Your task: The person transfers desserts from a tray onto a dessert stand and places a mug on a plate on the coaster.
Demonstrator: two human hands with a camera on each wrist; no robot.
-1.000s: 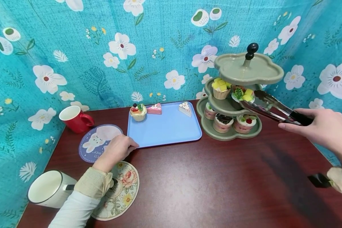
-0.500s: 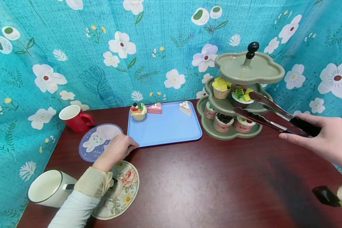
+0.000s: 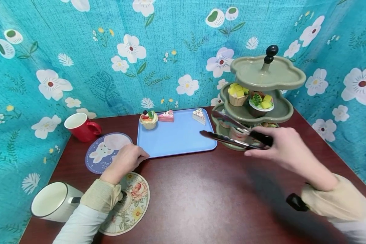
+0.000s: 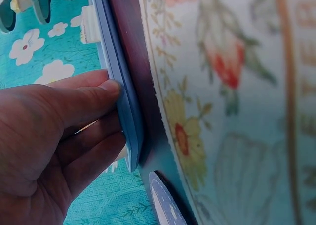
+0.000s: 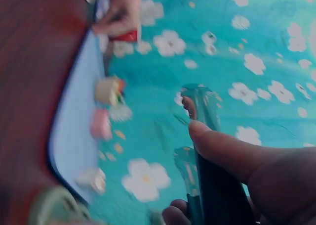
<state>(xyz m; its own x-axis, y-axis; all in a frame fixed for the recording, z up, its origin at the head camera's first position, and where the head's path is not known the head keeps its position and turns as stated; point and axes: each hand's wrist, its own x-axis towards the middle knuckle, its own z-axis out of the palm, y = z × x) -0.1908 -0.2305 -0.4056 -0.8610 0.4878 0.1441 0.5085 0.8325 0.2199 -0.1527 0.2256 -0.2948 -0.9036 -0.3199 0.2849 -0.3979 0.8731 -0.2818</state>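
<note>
Tongs point(image 3: 231, 140), gripped by the right hand point(image 3: 283, 145), seemingly overhang the tray point(image 3: 174, 139).

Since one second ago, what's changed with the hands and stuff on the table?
The right hand swung the tongs leftward, from beside the tiered stand's middle tier toward the blue tray; the tongs hold nothing. The left hand stays pinching the tray's near corner, and the cupcake hasn't moved.

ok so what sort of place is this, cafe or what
Probably a makeshift tabletop dessert setup; I can't tell what room it's in. A flowered cloth hangs close behind the dark table, which holds a tiered stand of small cakes and a blue tray with more.
</note>
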